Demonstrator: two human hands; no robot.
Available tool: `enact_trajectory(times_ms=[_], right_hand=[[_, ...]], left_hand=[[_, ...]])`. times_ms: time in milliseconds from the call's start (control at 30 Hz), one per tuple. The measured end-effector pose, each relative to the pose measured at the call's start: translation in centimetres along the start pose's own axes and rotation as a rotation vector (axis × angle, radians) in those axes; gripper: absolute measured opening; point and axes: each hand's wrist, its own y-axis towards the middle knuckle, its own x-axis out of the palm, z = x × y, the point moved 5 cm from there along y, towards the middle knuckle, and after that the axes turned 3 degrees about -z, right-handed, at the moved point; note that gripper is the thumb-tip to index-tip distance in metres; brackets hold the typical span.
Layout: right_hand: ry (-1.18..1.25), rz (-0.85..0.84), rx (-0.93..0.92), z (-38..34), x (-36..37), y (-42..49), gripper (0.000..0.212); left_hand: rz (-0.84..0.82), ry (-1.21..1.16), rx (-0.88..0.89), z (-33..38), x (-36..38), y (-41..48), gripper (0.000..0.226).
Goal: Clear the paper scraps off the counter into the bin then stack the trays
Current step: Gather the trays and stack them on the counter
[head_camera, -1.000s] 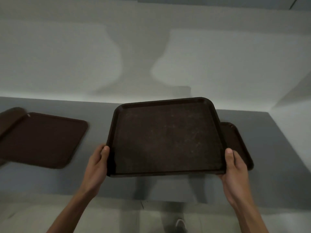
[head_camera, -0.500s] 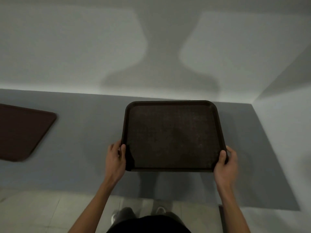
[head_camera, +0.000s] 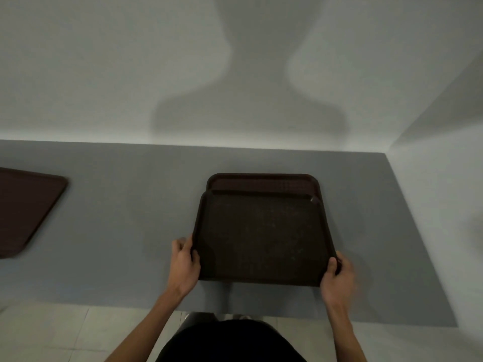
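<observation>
A dark brown tray is held by both hands over a second brown tray, whose far strip shows behind it on the grey counter. My left hand grips the held tray's near left corner. My right hand grips its near right corner. The held tray sits slightly nearer to me than the one under it. A third brown tray lies on the counter at the far left, partly cut off by the frame. No paper scraps are visible.
White walls close the counter at the back and on the right, forming a corner. The counter's front edge runs just below my hands, with pale floor tiles beneath.
The held tray has moved right and come down over the tray near the right corner. The view shifted right, so the left tray slid toward the frame's edge.
</observation>
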Motion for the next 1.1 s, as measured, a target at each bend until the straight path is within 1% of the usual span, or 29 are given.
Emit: enact_trajectory(times_ms=[200,300,367,433,533,633,800,867,933,1000,1100], right_hand=[[0.024,0.025,-0.032,-1.9,0.1,3.4,0.035],[-0.005,0.058,-0.092,-2.5,0.6,5.3,0.055],[-0.020,0.046,-0.115,-2.3,1.5,6.4,0.059],[-0.025,0.039,-0.119,-2.6,2.2,6.8,0.055],[-0.026,0.036,-0.102,-3.3,3.1,6.4,0.039],[-0.033,0.025,-0.141,-2.5,4.2,6.0,0.031],[-0.062,-0.027,-0.108,-1.6,3.9,6.3,0.030],[-0.096,-0.086,-0.167,-2.2,3.3,5.8,0.039],[-0.121,-0.162,-0.217,-2.5,3.0,5.3,0.061],[-0.201,-0.206,-0.278,-2.1,3.2,5.1,0.078],[-0.331,-0.278,-0.352,-0.9,4.1,5.3,0.088]], left_hand=[[-0.041,-0.035,-0.095,0.4,2.8,2.9,0.049],[-0.034,-0.039,-0.110,1.1,3.6,3.9,0.049],[-0.003,-0.041,-0.124,1.6,3.6,4.4,0.050],[0.010,-0.039,-0.130,1.7,3.4,4.8,0.052],[0.028,-0.026,-0.116,0.7,3.0,5.7,0.056],[0.053,-0.001,-0.088,0.2,2.6,6.2,0.059],[-0.001,-0.017,-0.072,-0.1,2.7,6.1,0.062],[-0.041,-0.062,-0.117,-0.2,2.7,5.9,0.065],[-0.096,-0.073,-0.141,-0.1,2.6,5.4,0.068],[-0.145,-0.029,-0.114,0.0,2.5,4.8,0.071],[-0.129,0.029,-0.097,-0.5,2.3,4.9,0.072]])
